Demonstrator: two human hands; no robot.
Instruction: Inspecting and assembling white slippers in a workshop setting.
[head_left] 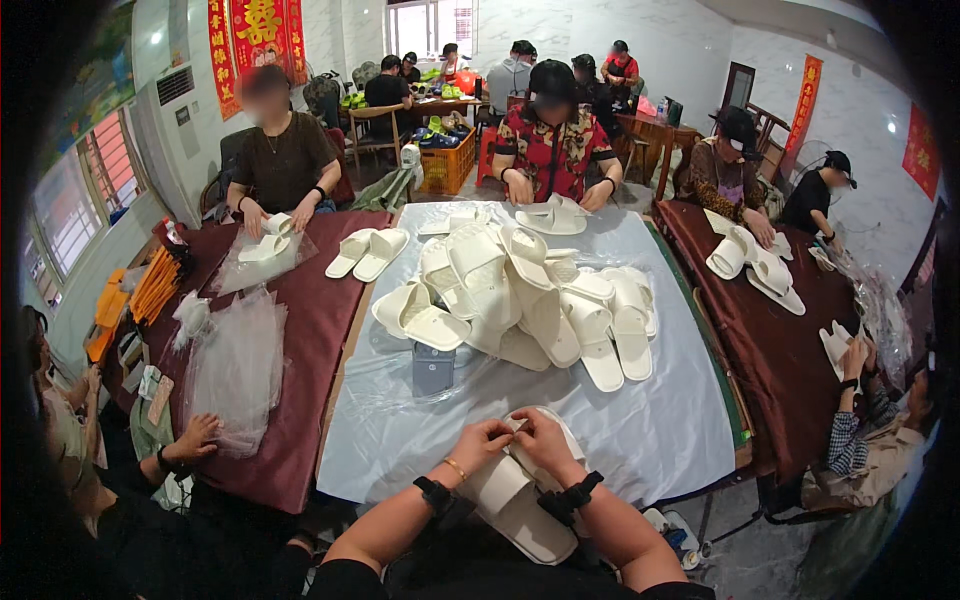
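Note:
A pair of cream slide slippers lies at the table's near edge, right in front of me. The nearer slipper (520,515) points its sole toward my lap, and the other slipper (567,432) is partly covered by my hands and wrist. Above their straps my left hand (483,443) and my right hand (545,443) meet, fingertips pinched close together. Whatever sits between the fingers is too small to make out. Beyond my hands rises a heap of cream slippers (485,265), with a grey card (433,370) under its near left side.
Pale plastic sheeting (390,440) covers my table. On the left, a maroon-covered table (320,300) holds clear plastic bags (235,360) and orange strips (155,285). Co-workers handle slippers opposite and at both sides. Another maroon table (760,350) stands to the right.

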